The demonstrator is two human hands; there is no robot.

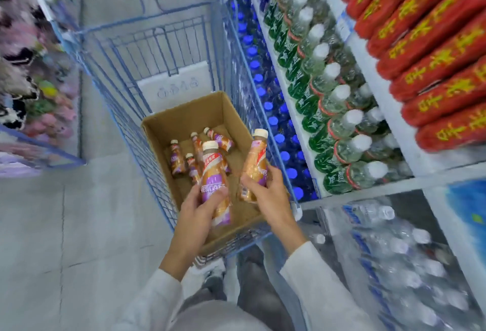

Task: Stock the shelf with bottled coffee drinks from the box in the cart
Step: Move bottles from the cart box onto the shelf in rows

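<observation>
Head view: left hand (pixel 196 212) grips one bottle (pixel 213 167), right hand (pixel 265 194) a second bottle (pixel 256 157) (box (pixel 189 115) partly hidden).

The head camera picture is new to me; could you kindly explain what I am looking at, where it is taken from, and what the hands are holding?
There is no machine here: a person wears a wide-angle camera on the head, so this one picture looks forward and down past their own arms. The left hand grips one coffee bottle, and the right hand grips a second coffee bottle, both over an open cardboard box. The box sits in a blue wire cart and holds several loose bottles on its bottom. To the person's right runs a white shelf with rows of water bottles and red packs above them. The picture is somewhat blurred.
</observation>
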